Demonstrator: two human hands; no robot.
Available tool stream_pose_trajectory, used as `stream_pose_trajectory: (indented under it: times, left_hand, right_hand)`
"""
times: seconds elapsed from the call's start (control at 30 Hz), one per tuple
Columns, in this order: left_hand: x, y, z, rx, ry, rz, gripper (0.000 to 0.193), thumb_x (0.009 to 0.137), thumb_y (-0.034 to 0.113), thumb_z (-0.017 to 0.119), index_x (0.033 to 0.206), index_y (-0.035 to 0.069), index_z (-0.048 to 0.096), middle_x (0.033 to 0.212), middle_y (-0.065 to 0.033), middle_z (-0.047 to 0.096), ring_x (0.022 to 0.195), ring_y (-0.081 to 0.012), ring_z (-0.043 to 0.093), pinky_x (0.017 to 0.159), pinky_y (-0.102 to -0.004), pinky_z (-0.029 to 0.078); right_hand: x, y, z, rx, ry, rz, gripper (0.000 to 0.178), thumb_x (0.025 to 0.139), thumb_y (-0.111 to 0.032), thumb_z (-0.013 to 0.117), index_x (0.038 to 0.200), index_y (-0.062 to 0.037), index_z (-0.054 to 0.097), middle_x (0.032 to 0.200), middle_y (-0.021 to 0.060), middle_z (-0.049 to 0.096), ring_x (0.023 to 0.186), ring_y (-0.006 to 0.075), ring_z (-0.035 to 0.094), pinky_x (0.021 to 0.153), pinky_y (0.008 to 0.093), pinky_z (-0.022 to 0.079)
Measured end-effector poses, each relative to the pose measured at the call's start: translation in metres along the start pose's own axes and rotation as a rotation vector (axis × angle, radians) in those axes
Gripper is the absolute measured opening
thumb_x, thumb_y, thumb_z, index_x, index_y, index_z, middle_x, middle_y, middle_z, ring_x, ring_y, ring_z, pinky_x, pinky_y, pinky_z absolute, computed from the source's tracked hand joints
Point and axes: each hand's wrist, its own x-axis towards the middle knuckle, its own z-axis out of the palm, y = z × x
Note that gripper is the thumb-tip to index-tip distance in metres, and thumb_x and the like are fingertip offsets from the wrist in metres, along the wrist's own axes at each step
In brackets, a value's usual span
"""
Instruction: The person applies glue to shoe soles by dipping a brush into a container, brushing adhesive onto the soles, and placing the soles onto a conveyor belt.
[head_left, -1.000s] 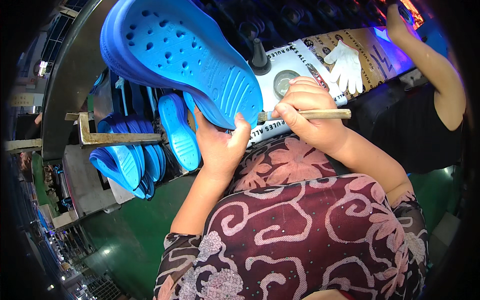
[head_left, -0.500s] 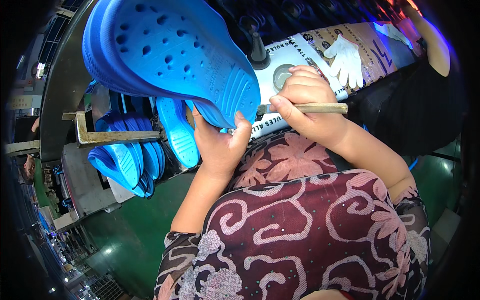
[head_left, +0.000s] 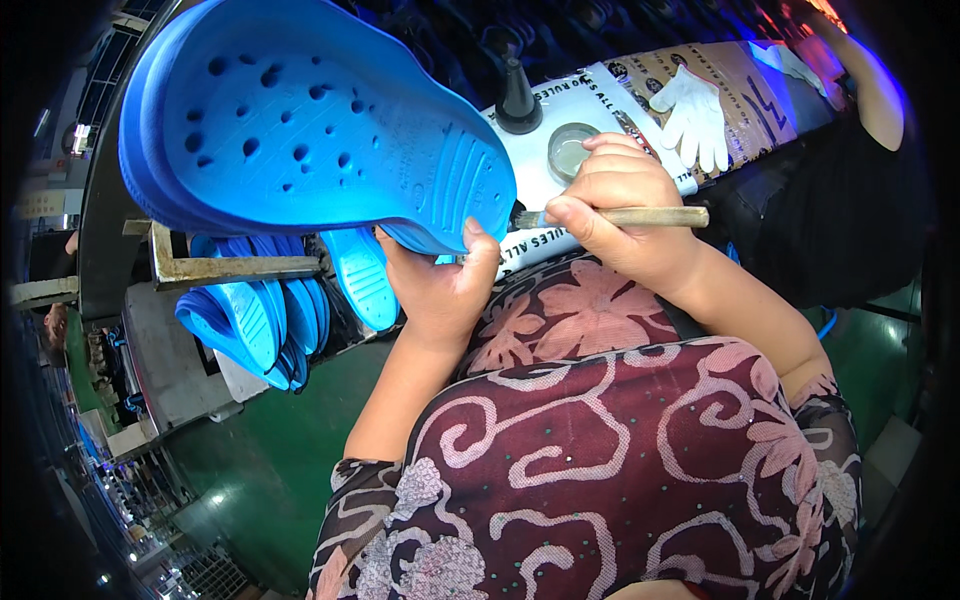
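Observation:
A large blue foam sole with rows of holes (head_left: 330, 130) fills the upper left, its narrower ridged end towards me. My left hand (head_left: 437, 280) grips that end, thumb on the upper face and fingers underneath. In my right hand (head_left: 625, 205) is a brush with a pale wooden handle (head_left: 665, 217). Its dark bristle tip meets the rim of the sole's near end; exact contact is hard to make out. Just beyond my right hand stands a small round dish (head_left: 570, 150) with greyish contents.
Several blue soles (head_left: 250, 320) hang at the left by a worn metal bar (head_left: 235, 268). A dark conical bottle (head_left: 517, 100) stands on white printed sheeting (head_left: 548, 242). A white glove (head_left: 693, 122) lies on brown printed wrapping (head_left: 740, 95). Another person's arm (head_left: 862, 80) is at the upper right.
The sole has shifted left and tilted slightly in my left hand. My right hand and brush have moved a little to the right and down, with the bristles still by the rim.

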Motion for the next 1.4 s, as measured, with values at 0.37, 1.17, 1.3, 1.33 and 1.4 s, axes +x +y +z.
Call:
stream_pose_trajectory:
  times: [0.37, 1.17, 1.3, 1.33, 1.4]
  left_hand:
    - [-0.001, -0.008, 0.0, -0.005, -0.019, 0.132, 0.063, 0.071, -0.007, 0.058, 0.127, -0.001, 0.029, 0.113, -0.015, 0.05, 0.1, -0.0225, 0.056, 0.091, -0.0336, 0.044]
    - [0.0, -0.015, 0.002, 0.171, -0.01, 0.286, 0.073, 0.068, -0.004, 0.065, 0.13, 0.001, 0.026, 0.091, -0.0141, 0.062, 0.076, -0.0224, 0.064, 0.069, -0.0306, 0.051]
    - [0.0, -0.012, 0.001, 0.198, -0.012, 0.324, 0.075, 0.068, -0.005, 0.065, 0.131, 0.002, 0.025, 0.093, -0.0146, 0.061, 0.076, -0.0232, 0.065, 0.069, -0.0315, 0.051]
    - [0.001, -0.012, 0.001, 0.194, -0.009, 0.337, 0.073, 0.069, -0.005, 0.064, 0.13, 0.001, 0.026, 0.095, -0.015, 0.061, 0.077, -0.0233, 0.064, 0.071, -0.0315, 0.051]
    - [0.004, -0.01, 0.001, 0.193, -0.005, 0.35, 0.071, 0.069, -0.005, 0.064, 0.129, 0.0, 0.027, 0.096, -0.0153, 0.06, 0.078, -0.0233, 0.064, 0.072, -0.0315, 0.051]
  right_hand:
    - [0.005, -0.003, 0.007, -0.06, 0.015, -0.025, 0.023, 0.079, -0.016, 0.068, 0.058, -0.0068, 0.062, 0.054, 0.0037, 0.059, 0.051, 0.0208, 0.054, 0.066, 0.0339, 0.041]
    - [0.005, 0.001, -0.001, -0.038, -0.004, 0.031, 0.026, 0.081, -0.019, 0.064, 0.059, -0.0064, 0.061, 0.057, 0.0044, 0.057, 0.057, 0.0228, 0.055, 0.073, 0.0356, 0.043]
    - [0.005, 0.001, -0.001, -0.155, -0.036, 0.003, 0.025, 0.08, -0.018, 0.065, 0.058, -0.0067, 0.061, 0.057, 0.0039, 0.057, 0.057, 0.0229, 0.054, 0.072, 0.0349, 0.043]
    - [0.005, 0.004, -0.003, -0.177, -0.015, -0.001, 0.025, 0.08, -0.017, 0.065, 0.058, -0.0067, 0.061, 0.057, 0.004, 0.057, 0.058, 0.0229, 0.054, 0.071, 0.0349, 0.043]
    - [0.006, 0.005, -0.009, -0.211, -0.003, 0.024, 0.025, 0.081, -0.016, 0.063, 0.058, -0.006, 0.06, 0.057, 0.0039, 0.057, 0.057, 0.0231, 0.053, 0.068, 0.035, 0.041]
